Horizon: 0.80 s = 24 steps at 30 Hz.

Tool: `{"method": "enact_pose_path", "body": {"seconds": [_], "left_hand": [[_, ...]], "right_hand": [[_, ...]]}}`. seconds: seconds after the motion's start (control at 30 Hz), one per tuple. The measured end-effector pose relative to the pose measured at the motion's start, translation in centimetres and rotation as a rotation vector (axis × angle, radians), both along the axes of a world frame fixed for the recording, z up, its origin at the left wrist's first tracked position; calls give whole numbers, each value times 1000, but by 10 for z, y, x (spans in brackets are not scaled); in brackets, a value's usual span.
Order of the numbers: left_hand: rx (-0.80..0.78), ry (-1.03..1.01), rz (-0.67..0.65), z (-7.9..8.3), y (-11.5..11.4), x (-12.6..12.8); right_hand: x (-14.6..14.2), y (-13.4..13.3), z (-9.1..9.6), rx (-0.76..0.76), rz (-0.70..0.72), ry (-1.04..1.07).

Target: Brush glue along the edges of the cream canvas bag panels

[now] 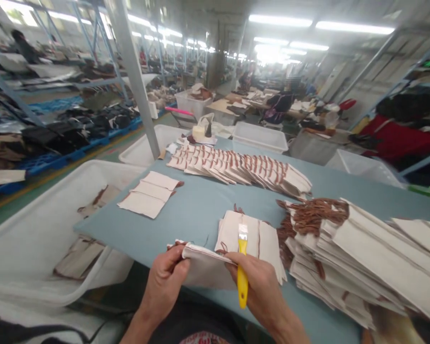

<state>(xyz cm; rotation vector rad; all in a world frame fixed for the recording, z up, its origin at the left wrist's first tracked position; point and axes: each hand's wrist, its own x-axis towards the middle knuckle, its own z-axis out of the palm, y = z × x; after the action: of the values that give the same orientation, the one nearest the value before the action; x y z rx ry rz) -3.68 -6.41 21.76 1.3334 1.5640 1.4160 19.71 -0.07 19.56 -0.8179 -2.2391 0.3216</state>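
A cream fabric panel [211, 271] with brown trim is stretched between my two hands at the table's front edge. My left hand [168, 273] pinches its left end, thumb on the near side. At the other end, my right hand [256, 277] grips the panel and also carries a yellow-handled paintbrush [242, 267], bristles pointing up and away. Just beyond the brush lies a small pile of cream panels [268, 239] with brown straps. What my right fingertips do behind the panel is partly hidden.
On the blue-green table [200, 205] are a long fanned row of panels [232, 165], a flat panel [152, 191] and a tall stack [365, 253] at right. A white bin [96, 167] holding pieces stands at left; a metal post [138, 81] rises by the table's far-left edge.
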Motion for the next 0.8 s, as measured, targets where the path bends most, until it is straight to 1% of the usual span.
{"method": "enact_pose_path", "body": {"seconds": [0.13, 0.23, 0.33, 0.4, 0.5, 0.6, 0.7, 0.8], "left_hand": [[-35, 4, 66, 2, 6, -12], [-52, -3, 119, 0, 11, -21], [-60, -36, 143, -5, 16, -35], [-58, -80, 154, -11, 20, -50], [-31, -184, 239, -28, 26, -85], [-17, -325, 381, -53, 31, -128], [-91, -469, 435, -80, 34, -167], [-177, -572, 438, -100, 35, -193]], "right_hand": [[-16, 17, 2, 7, 28, -30], [-28, 29, 2, -8, 50, -42], [-43, 39, 4, -24, 67, -48], [-55, 43, 10, -30, 61, -41], [-74, 48, 25, -66, 30, -27], [-93, 53, 44, -147, 10, -34], [-111, 60, 61, -192, -32, -36], [-132, 69, 70, -204, -71, -69]]}}
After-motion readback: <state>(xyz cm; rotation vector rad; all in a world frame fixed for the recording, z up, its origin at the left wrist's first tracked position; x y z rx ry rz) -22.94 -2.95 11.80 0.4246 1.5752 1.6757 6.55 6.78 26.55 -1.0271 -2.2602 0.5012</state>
